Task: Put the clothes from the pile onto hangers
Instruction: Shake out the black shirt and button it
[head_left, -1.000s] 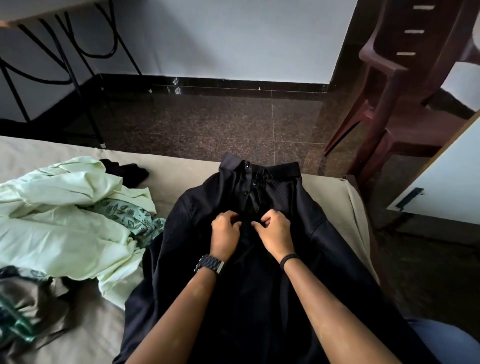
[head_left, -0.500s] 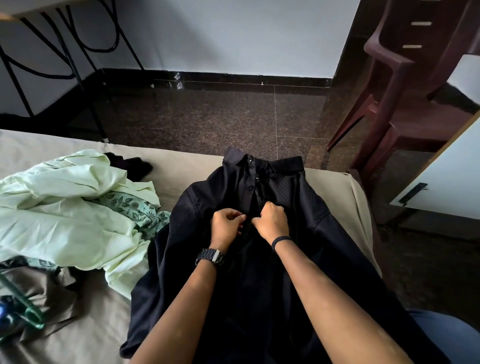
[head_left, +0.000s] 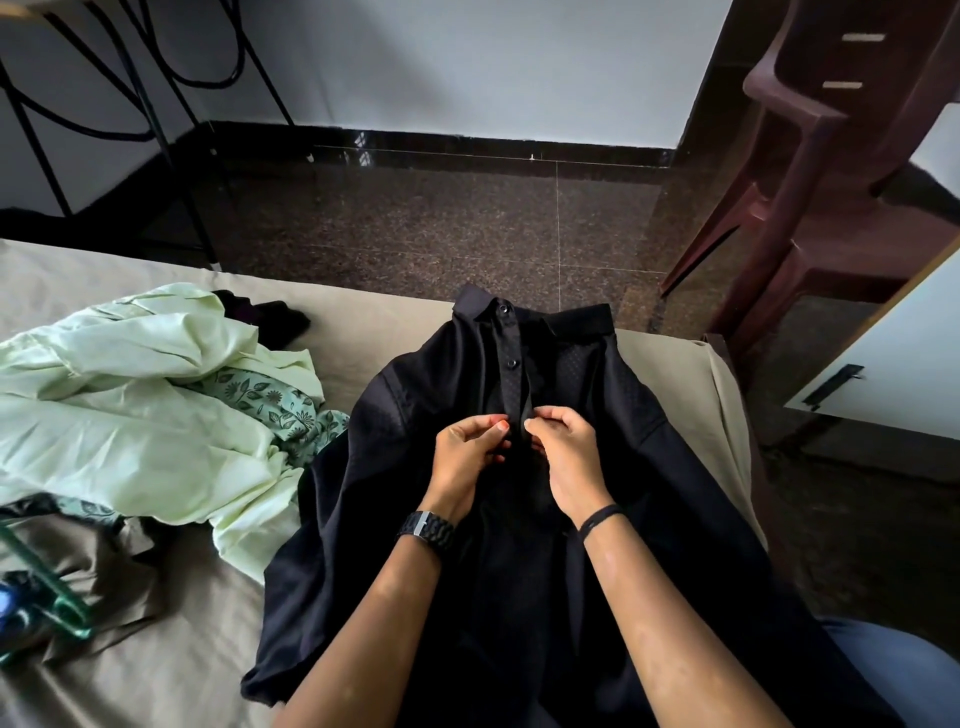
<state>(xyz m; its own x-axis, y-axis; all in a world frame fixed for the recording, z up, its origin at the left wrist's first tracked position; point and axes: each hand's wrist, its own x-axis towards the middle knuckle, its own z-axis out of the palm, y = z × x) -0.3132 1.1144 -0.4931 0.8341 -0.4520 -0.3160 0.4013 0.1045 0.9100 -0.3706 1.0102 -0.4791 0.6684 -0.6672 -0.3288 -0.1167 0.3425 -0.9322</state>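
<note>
Hands: left hand (head_left: 465, 449) & right hand (head_left: 563, 447) both pinch the black shirt (head_left: 613, 426) placket, near bed's far edge. Fabric looks soft, floppy; best grabbed at collar.

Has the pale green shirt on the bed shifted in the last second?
No. The pale green shirt keeps its place on the bed: its far edge meets the small dark cloth as before. Only the camera tilted.
</note>
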